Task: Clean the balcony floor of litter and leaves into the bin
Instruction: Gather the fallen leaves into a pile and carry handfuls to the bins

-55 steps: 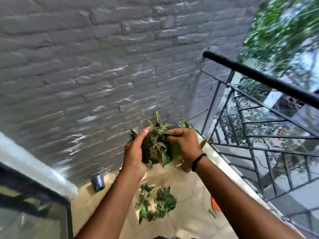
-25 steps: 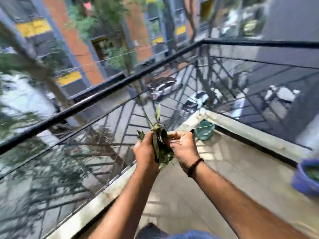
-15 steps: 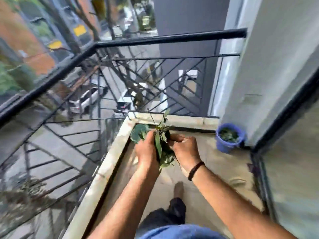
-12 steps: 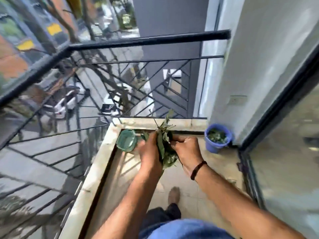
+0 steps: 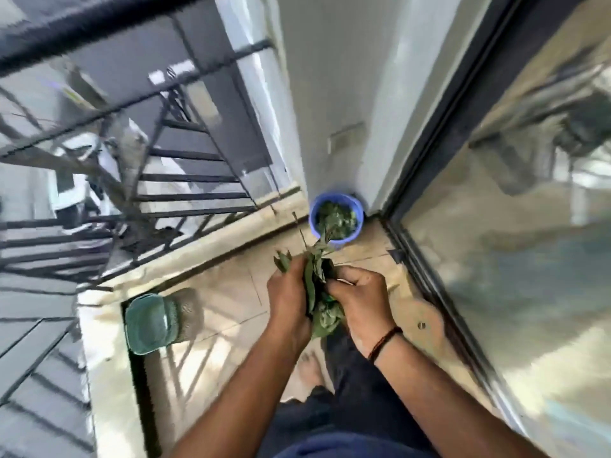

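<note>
Two bare hands, mid-frame: left hand [image 5: 288, 294] and right hand [image 5: 358, 299] pressed together, fingers curled around one bunch of green leaves and thin stems [image 5: 316, 285], held above the beige tiled balcony floor [image 5: 224, 292]. One round blue plastic bin [image 5: 336, 215], part-filled with green leaves, stands farther off in the corner by the white wall [image 5: 330, 77], just beyond the bunch. One teal mesh basket [image 5: 150, 323] lies on its side, near left. One black metal railing [image 5: 99, 143], left. One glass sliding door [image 5: 512, 226], right.
</note>
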`<action>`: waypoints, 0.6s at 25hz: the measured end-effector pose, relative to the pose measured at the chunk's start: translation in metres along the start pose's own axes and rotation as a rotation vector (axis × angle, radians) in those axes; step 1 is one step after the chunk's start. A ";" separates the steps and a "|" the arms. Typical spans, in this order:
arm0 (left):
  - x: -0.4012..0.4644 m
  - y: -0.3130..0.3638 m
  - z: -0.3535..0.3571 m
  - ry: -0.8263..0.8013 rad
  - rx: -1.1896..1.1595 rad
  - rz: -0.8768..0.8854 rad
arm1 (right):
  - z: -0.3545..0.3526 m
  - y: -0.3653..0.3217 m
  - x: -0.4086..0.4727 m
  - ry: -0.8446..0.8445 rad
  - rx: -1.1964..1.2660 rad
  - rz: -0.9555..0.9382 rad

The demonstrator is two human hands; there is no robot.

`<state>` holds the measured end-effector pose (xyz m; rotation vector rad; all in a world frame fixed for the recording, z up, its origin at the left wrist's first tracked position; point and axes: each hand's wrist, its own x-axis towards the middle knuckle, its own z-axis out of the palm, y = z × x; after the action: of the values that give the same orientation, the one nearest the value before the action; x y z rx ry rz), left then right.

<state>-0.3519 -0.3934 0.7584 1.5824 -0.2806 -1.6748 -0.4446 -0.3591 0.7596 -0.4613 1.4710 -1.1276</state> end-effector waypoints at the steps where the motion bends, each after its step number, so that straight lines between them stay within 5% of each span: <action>1: 0.027 -0.003 0.017 -0.030 0.043 -0.007 | -0.008 0.007 0.029 0.043 0.036 0.021; 15: 0.473 -0.115 0.136 0.040 0.407 -0.118 | -0.046 0.158 0.433 0.325 0.189 0.316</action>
<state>-0.4740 -0.6806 0.3610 1.9598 -0.5444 -1.7506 -0.5480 -0.6181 0.3896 0.0917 1.6280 -1.1051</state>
